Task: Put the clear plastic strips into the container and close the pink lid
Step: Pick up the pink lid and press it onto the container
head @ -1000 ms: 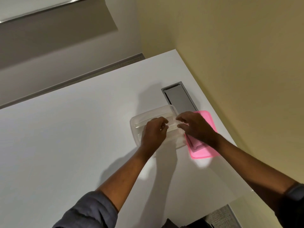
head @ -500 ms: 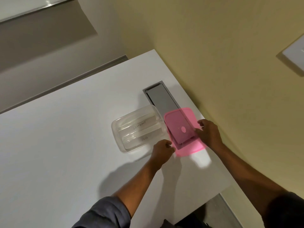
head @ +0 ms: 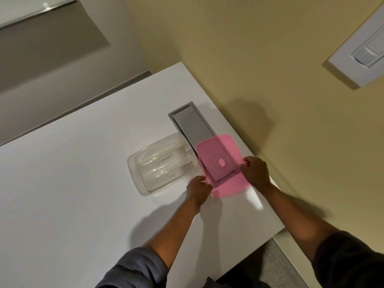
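Observation:
A clear rectangular container (head: pixel 135 175) stands open on the white table. Clear plastic strips (head: pixel 164 166) lie inside it, marked "ELEPHANT" and "DOG". Right of it, the translucent pink lid (head: pixel 212 150) lies partly over a grey panel. My left hand (head: pixel 198 189) pinches the lid's near left edge. My right hand (head: pixel 256 173) grips the lid's right edge. The lid looks slightly lifted at its near side.
A grey metal panel (head: pixel 191 125) is set into the white table (head: pixel 72 183) behind the lid. The table's right edge runs close along a yellow wall (head: pixel 270 69), which carries a white switch plate (head: pixel 361 55). Floor shows at the lower right.
Both hands left the container, where they were laying the strips, and moved right onto the pink lid. The view has shifted, so the container sits further left.

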{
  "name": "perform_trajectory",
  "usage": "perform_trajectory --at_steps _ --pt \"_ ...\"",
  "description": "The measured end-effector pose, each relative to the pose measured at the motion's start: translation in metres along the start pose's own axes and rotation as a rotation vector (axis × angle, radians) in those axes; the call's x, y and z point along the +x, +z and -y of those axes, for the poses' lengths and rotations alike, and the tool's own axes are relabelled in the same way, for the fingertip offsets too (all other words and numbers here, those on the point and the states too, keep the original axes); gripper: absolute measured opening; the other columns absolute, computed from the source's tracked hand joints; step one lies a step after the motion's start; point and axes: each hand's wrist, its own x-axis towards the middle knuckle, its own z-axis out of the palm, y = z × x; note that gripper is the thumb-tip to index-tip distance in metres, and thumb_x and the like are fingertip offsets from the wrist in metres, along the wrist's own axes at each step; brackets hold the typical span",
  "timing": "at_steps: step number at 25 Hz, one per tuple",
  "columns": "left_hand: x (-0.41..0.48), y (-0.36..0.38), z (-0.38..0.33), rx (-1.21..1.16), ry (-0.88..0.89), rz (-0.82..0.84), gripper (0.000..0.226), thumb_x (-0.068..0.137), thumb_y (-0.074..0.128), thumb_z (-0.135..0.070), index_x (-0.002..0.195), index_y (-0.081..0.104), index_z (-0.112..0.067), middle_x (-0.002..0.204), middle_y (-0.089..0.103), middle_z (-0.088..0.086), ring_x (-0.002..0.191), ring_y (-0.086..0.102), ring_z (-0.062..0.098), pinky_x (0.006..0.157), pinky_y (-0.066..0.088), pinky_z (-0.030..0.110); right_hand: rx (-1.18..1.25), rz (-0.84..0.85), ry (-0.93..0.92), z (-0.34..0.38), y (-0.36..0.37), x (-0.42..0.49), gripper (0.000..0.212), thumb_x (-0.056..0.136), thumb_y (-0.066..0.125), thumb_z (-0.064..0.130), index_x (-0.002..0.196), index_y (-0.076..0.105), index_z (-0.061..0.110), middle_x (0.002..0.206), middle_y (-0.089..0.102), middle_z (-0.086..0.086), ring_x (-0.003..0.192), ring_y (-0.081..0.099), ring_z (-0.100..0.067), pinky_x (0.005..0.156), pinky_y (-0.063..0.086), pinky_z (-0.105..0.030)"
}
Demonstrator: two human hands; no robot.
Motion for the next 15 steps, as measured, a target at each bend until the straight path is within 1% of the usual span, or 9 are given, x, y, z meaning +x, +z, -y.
perform_trajectory --at_steps 2,3,5,6,7,9,11,13,15 --pt "0.000 -0.001 0.000 -0.025 -0.007 0.016 0.060 0.089 0.076 -0.013 0.147 0.058 -0.009 0.130 0.070 0.016 0.112 0.073 0.033 0.103 0.061 0.048 0.040 -0.057 0.006 0.002 -0.002 0.000 0.022 0.090 0.070 0.008 0.102 0.075 -0.009 0.102 0.076 -0.027 0.100 0.069 -0.045 0.087 0.056 -0.044" --pt "-0.001 -0.001 0.000 -0.043 -0.010 0.032 0.060 0.089 0.075 -0.012 0.147 0.057 -0.008 0.127 0.071 0.016 0.105 0.074 0.031 0.098 0.063 0.044 0.066 -0.073 0.009 0.002 -0.004 0.000 0.020 0.090 0.071 0.009 0.098 0.075 -0.009 0.097 0.075 -0.028 0.097 0.069 -0.046 0.085 0.056 -0.044" --pt "-0.005 -0.003 -0.001 -0.066 -0.003 0.065 0.058 0.090 0.076 -0.012 0.145 0.059 -0.008 0.120 0.074 0.016 0.095 0.072 0.027 0.086 0.060 0.038 0.165 -0.072 0.036 0.005 -0.010 -0.001 0.018 0.093 0.071 0.013 0.094 0.077 -0.004 0.088 0.076 -0.020 0.087 0.072 -0.041 0.081 0.060 -0.044" --pt "-0.008 -0.003 -0.003 -0.039 0.027 0.069 0.054 0.090 0.077 -0.016 0.142 0.061 -0.010 0.119 0.074 0.014 0.096 0.070 0.025 0.085 0.058 0.036 0.263 -0.053 0.077 0.009 -0.014 -0.002 0.016 0.094 0.071 0.015 0.098 0.079 0.001 0.087 0.078 -0.013 0.082 0.075 -0.036 0.078 0.064 -0.045" --pt "-0.012 -0.003 -0.005 0.035 0.093 0.055 0.050 0.091 0.079 -0.023 0.138 0.065 -0.013 0.121 0.074 0.011 0.101 0.070 0.024 0.086 0.056 0.034 0.357 -0.028 0.116 0.013 -0.018 -0.004 0.014 0.095 0.072 0.016 0.102 0.079 0.005 0.087 0.079 -0.008 0.078 0.078 -0.032 0.072 0.067 -0.044" --pt "-0.022 -0.001 -0.009 0.262 0.328 -0.013 0.049 0.092 0.079 -0.039 0.135 0.068 -0.019 0.132 0.072 0.004 0.119 0.067 0.023 0.095 0.054 0.030 0.454 -0.026 0.133 0.023 -0.026 -0.008 0.010 0.095 0.074 0.016 0.101 0.079 0.010 0.086 0.080 -0.006 0.071 0.079 -0.028 0.061 0.067 -0.036" --pt "-0.034 0.005 -0.015 0.426 0.565 -0.027 0.066 0.090 0.078 -0.053 0.145 0.060 -0.021 0.146 0.064 0.003 0.132 0.060 0.021 0.103 0.050 0.031 0.475 -0.045 0.116 0.036 -0.033 -0.013 0.003 0.095 0.076 0.017 0.093 0.078 0.016 0.083 0.079 -0.004 0.068 0.079 -0.025 0.060 0.068 -0.036" --pt "-0.047 0.012 -0.021 0.545 0.686 -0.001 0.089 0.083 0.079 -0.063 0.155 0.046 -0.022 0.156 0.055 0.001 0.138 0.054 0.020 0.103 0.053 0.036 0.481 -0.064 0.099 0.051 -0.039 -0.019 0.007 0.094 0.077 0.019 0.088 0.075 0.023 0.081 0.079 -0.001 0.064 0.079 -0.018 0.064 0.069 -0.038" --pt "-0.057 0.017 -0.024 0.637 0.777 -0.047 0.097 0.083 0.083 -0.057 0.160 0.038 -0.017 0.161 0.048 0.003 0.142 0.052 0.024 0.104 0.057 0.043 0.507 -0.083 0.088 0.068 -0.044 -0.027 0.007 0.093 0.079 0.022 0.088 0.075 0.024 0.080 0.079 0.002 0.062 0.078 -0.015 0.065 0.069 -0.038"
